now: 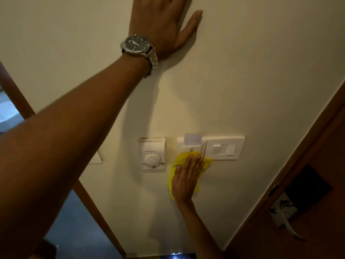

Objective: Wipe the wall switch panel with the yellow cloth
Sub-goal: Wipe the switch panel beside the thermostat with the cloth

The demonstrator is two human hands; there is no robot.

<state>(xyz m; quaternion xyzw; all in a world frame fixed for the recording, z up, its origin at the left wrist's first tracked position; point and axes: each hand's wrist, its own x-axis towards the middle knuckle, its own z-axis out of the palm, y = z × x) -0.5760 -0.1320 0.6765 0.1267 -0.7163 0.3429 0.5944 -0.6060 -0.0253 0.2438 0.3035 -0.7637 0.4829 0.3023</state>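
A white wall switch panel (225, 147) is fixed to the cream wall, with a key-card holder (192, 142) joined to its left side. My right hand (186, 179) presses the yellow cloth (182, 158) flat against the wall, over the lower edge of the card holder and just left of the switch plate. The cloth spreads out from under the palm and fingers. My left hand (164, 25) lies flat and open on the wall high above, a metal watch (139, 47) on its wrist. Its fingertips run out of the top of the view.
A white thermostat with a round dial (152, 155) hangs left of the card holder. A brown door with a metal lever handle (285, 215) stands at the right. A wooden door frame (89, 193) runs down the left, with a dark floor beyond it.
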